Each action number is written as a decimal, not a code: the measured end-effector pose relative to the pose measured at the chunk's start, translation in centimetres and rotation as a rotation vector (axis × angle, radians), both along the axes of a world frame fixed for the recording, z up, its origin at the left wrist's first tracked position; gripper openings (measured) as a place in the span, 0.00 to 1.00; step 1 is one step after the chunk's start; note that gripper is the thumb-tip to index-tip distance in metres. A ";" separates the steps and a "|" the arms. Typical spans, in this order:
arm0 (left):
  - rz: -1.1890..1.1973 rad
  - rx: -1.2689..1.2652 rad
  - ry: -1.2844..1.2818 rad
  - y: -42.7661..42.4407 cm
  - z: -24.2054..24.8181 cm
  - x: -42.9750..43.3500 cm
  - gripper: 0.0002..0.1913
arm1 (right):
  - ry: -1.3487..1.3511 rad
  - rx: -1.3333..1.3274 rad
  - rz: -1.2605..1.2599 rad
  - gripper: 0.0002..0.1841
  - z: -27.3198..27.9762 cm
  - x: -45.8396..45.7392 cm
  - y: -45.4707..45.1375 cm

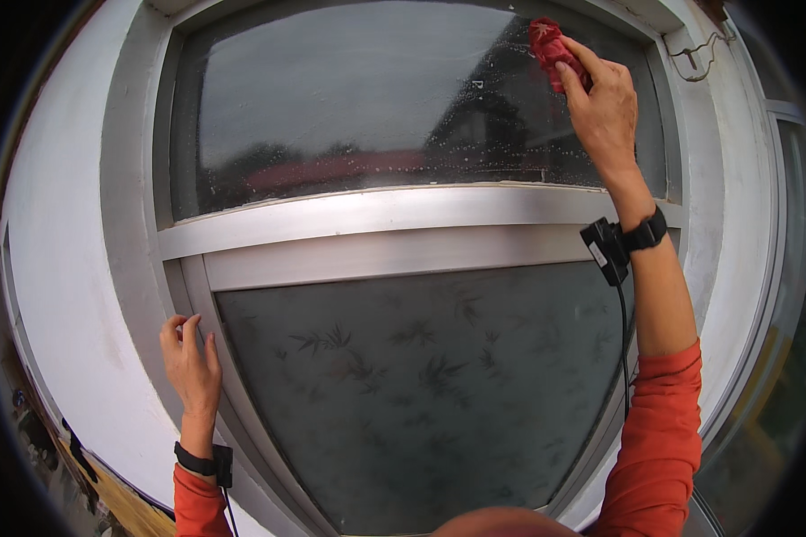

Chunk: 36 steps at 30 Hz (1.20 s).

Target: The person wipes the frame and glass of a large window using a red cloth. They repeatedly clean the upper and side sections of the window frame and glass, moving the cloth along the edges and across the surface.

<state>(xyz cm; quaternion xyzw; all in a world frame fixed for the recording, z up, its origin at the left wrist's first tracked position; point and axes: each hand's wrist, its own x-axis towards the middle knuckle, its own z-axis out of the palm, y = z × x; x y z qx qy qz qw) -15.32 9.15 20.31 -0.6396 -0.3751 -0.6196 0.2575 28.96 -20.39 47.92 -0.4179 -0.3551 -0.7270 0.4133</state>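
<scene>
In the head view my right hand is raised at the upper right, its fingers closed on a bunched red cloth. The cloth lies against the upper window pane, which carries droplets or specks and reflections. My left hand is at the lower left, beside the metal frame of the lower panel, fingers apart and bent, with nothing in it. Whether its fingertips touch the frame I cannot tell. Below the metal crossbar is a frosted glass panel with a leaf pattern.
White wall flanks the frame on the left. A bent wire sticks out from the wall at the upper right. Another glazed frame stands at the far right. Black wrist devices with cables are strapped to both my wrists.
</scene>
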 end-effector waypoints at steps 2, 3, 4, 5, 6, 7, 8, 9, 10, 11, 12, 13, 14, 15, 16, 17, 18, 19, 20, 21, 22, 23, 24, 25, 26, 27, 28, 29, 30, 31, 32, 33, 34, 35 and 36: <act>0.048 0.079 0.044 2.4 -1.5 -1.3 0.17 | 0.282 -0.005 0.045 0.21 6.6 3.9 0.1; 0.081 0.045 0.039 3.3 -2.4 -1.8 0.16 | 0.300 0.058 -0.070 0.20 9.2 5.7 0.2; 0.094 0.065 0.071 4.3 -3.1 -2.0 0.16 | 0.343 0.140 -0.189 0.20 10.3 7.7 0.5; 0.095 0.127 0.087 5.0 -3.8 -2.0 0.16 | 0.450 0.171 -0.211 0.21 11.3 9.4 0.7; 0.106 0.166 0.093 5.6 -4.5 -2.0 0.16 | 0.656 0.182 -0.219 0.23 12.6 10.4 0.9; 0.117 0.206 0.104 6.1 -5.0 -2.0 0.17 | 0.671 0.162 -0.171 0.23 13.3 11.1 1.2; 0.114 0.222 0.079 6.6 -5.3 -1.9 0.17 | 0.763 0.112 -0.117 0.23 14.0 11.3 1.7; 0.108 0.235 0.060 7.0 -5.7 -1.8 0.17 | 0.867 0.078 -0.058 0.24 14.7 11.0 2.2; 0.095 0.237 0.037 7.4 -5.9 -1.6 0.17 | 0.848 0.060 -0.088 0.23 15.3 10.3 3.3; 0.111 0.267 0.030 7.7 -6.1 -1.5 0.16 | 0.810 0.047 -0.086 0.22 16.0 9.1 4.5; 0.126 0.286 0.013 8.0 -6.3 -1.3 0.16 | 0.784 0.047 -0.065 0.22 16.7 7.4 5.8; 0.134 0.305 0.001 8.3 -6.5 -1.2 0.16 | 0.689 0.044 0.000 0.20 17.2 5.6 7.6; 0.137 0.306 -0.006 8.6 -6.6 -1.2 0.15 | 0.631 0.020 0.000 0.19 17.6 3.5 9.7; 0.136 0.316 -0.009 8.9 -6.7 -1.2 0.15 | 0.602 0.030 -0.114 0.21 17.9 1.2 12.2; 0.139 0.318 -0.017 9.2 -6.8 -1.3 0.15 | 0.575 -0.029 -0.138 0.23 18.3 -1.2 14.1; 0.151 0.310 -0.006 9.3 -7.0 -1.4 0.15 | 0.218 0.231 -0.284 0.11 17.9 -3.8 17.4; 0.162 0.302 0.005 9.5 -7.1 -1.4 0.15 | 0.238 0.018 -0.184 0.12 18.1 -6.5 19.3; 0.184 0.311 0.008 9.5 -7.2 -1.4 0.15 | 0.249 -0.197 -0.077 0.12 18.1 -9.3 21.4; 0.206 0.320 0.018 9.6 -7.4 -1.3 0.16 | 0.200 -0.044 -0.469 0.12 18.3 -12.5 23.4; 0.195 0.304 0.018 9.5 -7.5 -1.2 0.16 | 0.212 -0.064 -0.387 0.13 18.1 -15.6 25.2; 0.192 0.297 0.015 9.5 -7.6 -1.1 0.16 | 0.199 -0.055 -0.258 0.13 17.6 -18.6 27.0; 0.194 0.296 0.012 9.5 -7.6 -1.1 0.16 | 0.183 -0.046 -0.125 0.14 17.1 -21.5 28.5; 0.192 0.298 0.001 9.4 -7.6 -1.1 0.15 | 0.150 -0.080 -0.077 0.14 16.5 -24.4 30.1; 0.187 0.307 -0.002 9.4 -7.5 -1.1 0.15 | 0.121 -0.112 -0.033 0.14 15.9 -26.8 31.5; 0.179 0.315 -0.003 9.4 -7.4 -1.1 0.14 | 0.094 -0.144 0.008 0.14 15.2 -28.9 32.7; 0.174 0.312 -0.009 9.3 -7.4 -1.1 0.13 | 0.038 -0.193 0.004 0.14 14.6 -30.6 33.9; 0.166 0.309 -0.011 9.3 -7.3 -1.2 0.13 | -0.014 -0.242 -0.003 0.14 14.1 -31.9 35.0; 0.163 0.304 0.000 9.2 -7.3 -1.2 0.12 | -0.063 -0.290 -0.014 0.14 13.7 -33.0 36.1; 0.153 0.295 -0.002 9.1 -7.3 -1.2 0.11 | -0.148 -0.296 0.033 0.15 13.4 -33.8 37.2; 0.147 0.300 -0.015 9.1 -7.3 -1.3 0.11 | -0.236 -0.297 0.078 0.15 13.3 -34.2 38.1; 0.141 0.298 -0.019 9.0 -7.3 -1.2 0.11 | -0.316 -0.296 0.118 0.16 13.4 -34.2 38.6; 0.141 0.288 -0.010 9.1 -7.3 -1.1 0.12 | -0.332 -0.328 0.174 0.17 13.7 -33.9 38.9; 0.134 0.298 -0.022 9.1 -7.3 -1.0 0.12 | -0.347 -0.355 0.231 0.19 14.1 -33.0 38.7; 0.143 0.298 -0.016 9.0 -7.3 -1.0 0.12 | -0.360 -0.378 0.294 0.20 14.6 -31.8 38.1; 0.157 0.298 -0.017 9.0 -7.2 -1.1 0.12 | -0.376 -0.237 0.243 0.21 15.1 -30.2 37.1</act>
